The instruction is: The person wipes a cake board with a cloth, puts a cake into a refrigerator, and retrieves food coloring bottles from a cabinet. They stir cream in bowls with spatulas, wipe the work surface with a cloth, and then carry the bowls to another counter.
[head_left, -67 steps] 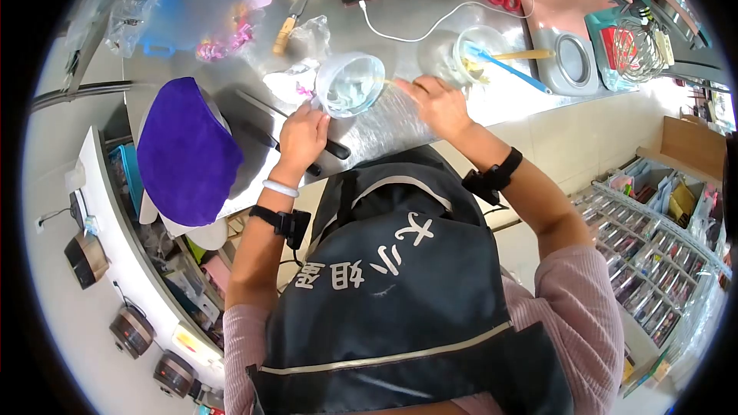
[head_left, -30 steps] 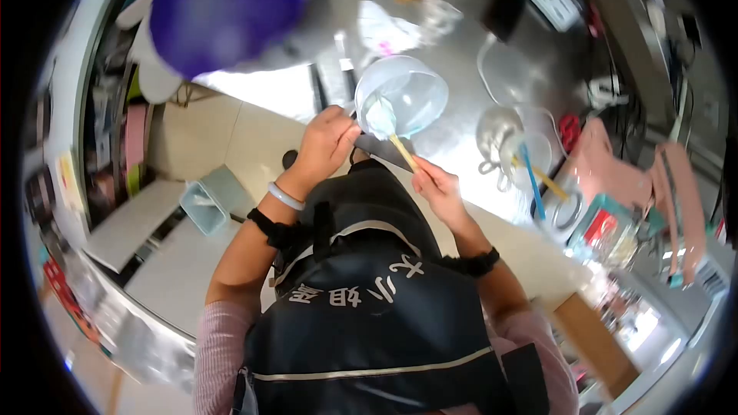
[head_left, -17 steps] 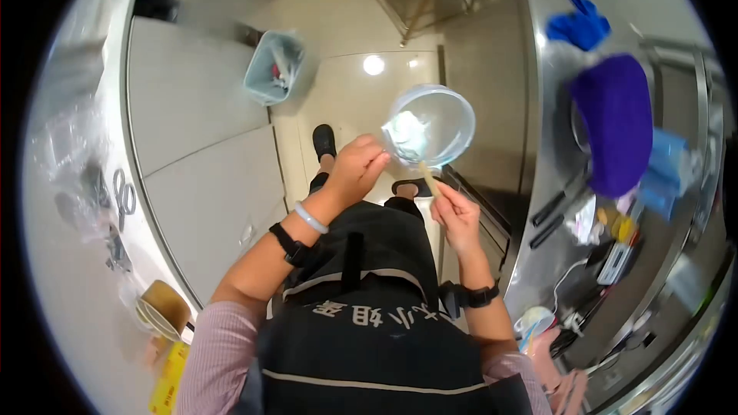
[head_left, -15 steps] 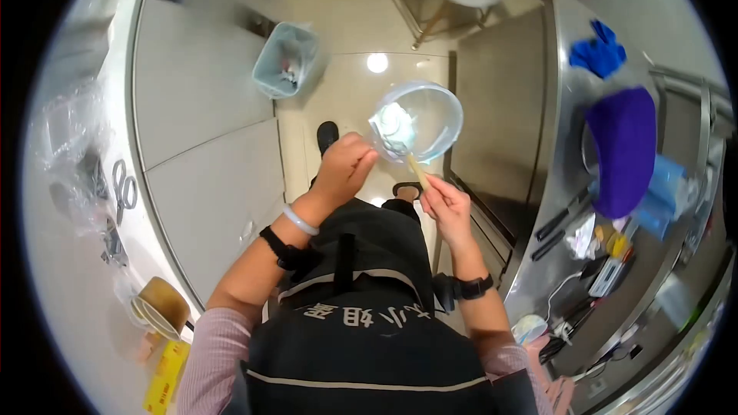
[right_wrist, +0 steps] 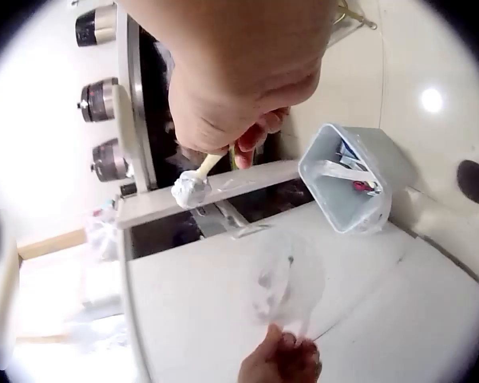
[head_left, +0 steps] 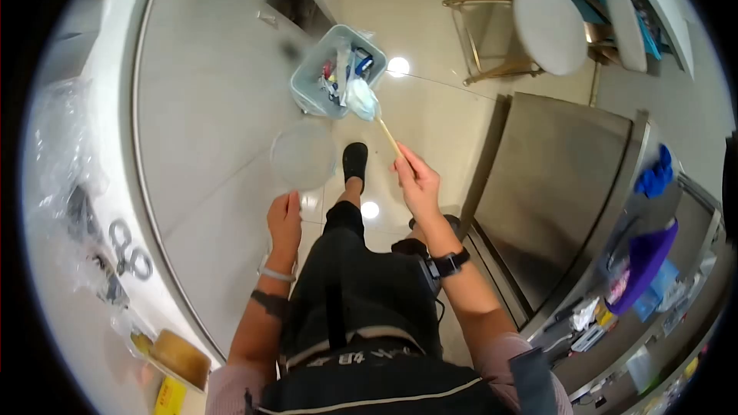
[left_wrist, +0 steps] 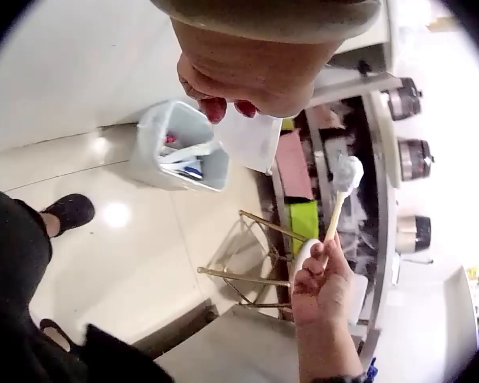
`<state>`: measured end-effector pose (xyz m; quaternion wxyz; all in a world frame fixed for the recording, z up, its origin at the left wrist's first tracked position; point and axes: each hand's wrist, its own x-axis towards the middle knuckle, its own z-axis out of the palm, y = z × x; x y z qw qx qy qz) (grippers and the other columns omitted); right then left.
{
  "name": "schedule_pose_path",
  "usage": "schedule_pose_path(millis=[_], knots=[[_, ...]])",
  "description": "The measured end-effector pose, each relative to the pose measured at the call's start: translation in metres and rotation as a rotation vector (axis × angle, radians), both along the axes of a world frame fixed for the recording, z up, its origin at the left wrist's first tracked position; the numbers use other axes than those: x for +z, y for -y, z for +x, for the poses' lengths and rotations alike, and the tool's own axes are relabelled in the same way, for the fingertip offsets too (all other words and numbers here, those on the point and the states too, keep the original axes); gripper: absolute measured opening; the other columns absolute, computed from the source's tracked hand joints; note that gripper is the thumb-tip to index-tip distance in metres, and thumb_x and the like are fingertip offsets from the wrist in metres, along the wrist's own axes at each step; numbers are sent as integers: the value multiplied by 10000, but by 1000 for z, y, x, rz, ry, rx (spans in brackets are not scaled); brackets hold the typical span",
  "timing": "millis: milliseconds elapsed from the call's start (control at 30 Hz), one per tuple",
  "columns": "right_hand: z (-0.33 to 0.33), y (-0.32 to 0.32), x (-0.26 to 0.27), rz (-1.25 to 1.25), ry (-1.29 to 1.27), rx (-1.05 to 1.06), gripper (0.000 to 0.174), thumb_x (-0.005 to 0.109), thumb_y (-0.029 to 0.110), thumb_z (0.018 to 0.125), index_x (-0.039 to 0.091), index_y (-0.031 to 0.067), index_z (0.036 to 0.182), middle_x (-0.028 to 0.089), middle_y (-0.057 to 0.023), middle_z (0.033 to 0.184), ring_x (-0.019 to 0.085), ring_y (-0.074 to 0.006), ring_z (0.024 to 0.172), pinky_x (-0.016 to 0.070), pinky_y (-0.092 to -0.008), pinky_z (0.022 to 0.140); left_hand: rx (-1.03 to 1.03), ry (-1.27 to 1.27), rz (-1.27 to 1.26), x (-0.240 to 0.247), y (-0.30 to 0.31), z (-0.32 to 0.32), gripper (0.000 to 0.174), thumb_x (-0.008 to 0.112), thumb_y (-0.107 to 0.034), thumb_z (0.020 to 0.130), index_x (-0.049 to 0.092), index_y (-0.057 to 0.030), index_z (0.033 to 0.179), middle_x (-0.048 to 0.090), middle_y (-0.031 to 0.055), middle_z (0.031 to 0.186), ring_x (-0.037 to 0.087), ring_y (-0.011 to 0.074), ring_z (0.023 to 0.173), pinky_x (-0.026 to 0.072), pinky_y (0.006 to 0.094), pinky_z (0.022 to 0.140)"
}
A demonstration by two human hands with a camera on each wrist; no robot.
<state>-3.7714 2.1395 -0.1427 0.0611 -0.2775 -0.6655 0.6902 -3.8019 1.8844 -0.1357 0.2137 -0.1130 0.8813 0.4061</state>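
My right hand (head_left: pixel 419 177) grips the pale yellow handle (head_left: pixel 390 139) of a spatula. A lump of light blue-white cream (head_left: pixel 361 100) covers its far end and overlaps the near rim of a grey-blue waste bin (head_left: pixel 303 79) in the head view. My left hand (head_left: pixel 284 219) holds a clear plastic tub (head_left: pixel 304 155) at its near edge, left of the spatula. In the right wrist view the tub (right_wrist: pixel 291 271) extends beyond the left fingers, and the cream (right_wrist: pixel 191 191) sits on the spatula's end. Rubbish lies inside the bin.
A white-seated stool (head_left: pixel 550 27) stands beyond on the right. Pale cabinet fronts (head_left: pixel 207 100) run along the left, with scissors (head_left: pixel 129 250) on the counter above. A steel cabinet (head_left: pixel 553 192) is at the right. My foot in a black shoe (head_left: pixel 355 160) is close to the bin.
The view has turned from the steel counter towards the bin. The cream-laden spatula has come out of the tub and moved forward; the tub has moved left, apart from it.
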Motion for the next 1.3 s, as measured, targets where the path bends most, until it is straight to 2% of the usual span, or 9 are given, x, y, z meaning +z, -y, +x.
schedule_pose_path(millis=[133,267,500,800,933,1067,1167,1267,1300], knots=[[-80,47,-150,773,24,104,289,555,67,817,607,93,1100,569,-113,759,584,-244,665,475,-330,599,79,96,20,-27,33,2,277,510,-195,893,517,3,700,490,56,604,449,121,504,365,267,473],[-129,67,-260,762,380,320,285,496,93,823,594,101,1091,590,-157,843,592,-334,733,485,-414,649,213,214,110,-65,49,1,278,493,-202,907,526,-8,712,492,25,615,445,80,503,371,227,474],[-130,100,-278,807,516,392,309,485,42,771,591,105,1054,600,-175,857,606,-348,784,497,-430,680,297,256,233,-91,33,-14,263,480,-204,916,531,-18,737,489,20,626,440,73,521,382,213,508],[-128,84,-214,577,560,666,265,495,15,755,610,40,992,620,-205,855,614,-323,825,495,-408,697,308,217,210,-69,32,-51,293,478,-227,918,518,-30,706,491,13,623,433,67,518,348,213,499],[-100,36,-161,-213,421,56,257,529,92,844,609,-21,1060,618,-63,692,508,-116,538,419,-240,514,282,191,226,-53,22,-62,308,474,-233,918,522,-12,709,490,18,628,442,78,520,365,223,504],[-60,-24,-24,-755,441,8,296,549,60,823,583,-2,1110,614,-47,717,386,-33,488,283,-162,430,188,194,197,-28,-11,-61,310,479,-237,914,520,-9,709,493,25,625,452,90,529,372,237,508],[-8,-42,55,-728,522,51,304,517,94,834,578,39,1128,634,-68,759,406,-43,483,327,-185,435,-169,103,219,7,-50,-54,287,489,-226,904,529,-7,724,505,44,640,464,104,549,380,252,513],[54,-49,116,-714,387,97,425,503,184,839,462,42,1237,642,-78,857,592,-127,586,446,-234,478,-440,184,473,43,-96,-29,297,472,-224,909,508,-29,688,479,28,615,439,103,556,361,255,513],[72,-54,145,-714,353,134,479,505,259,880,394,71,1307,631,-31,906,570,-83,582,393,-182,450,-497,295,479,62,-115,-18,312,453,-246,917,490,-41,685,461,19,605,420,101,554,339,246,515]])
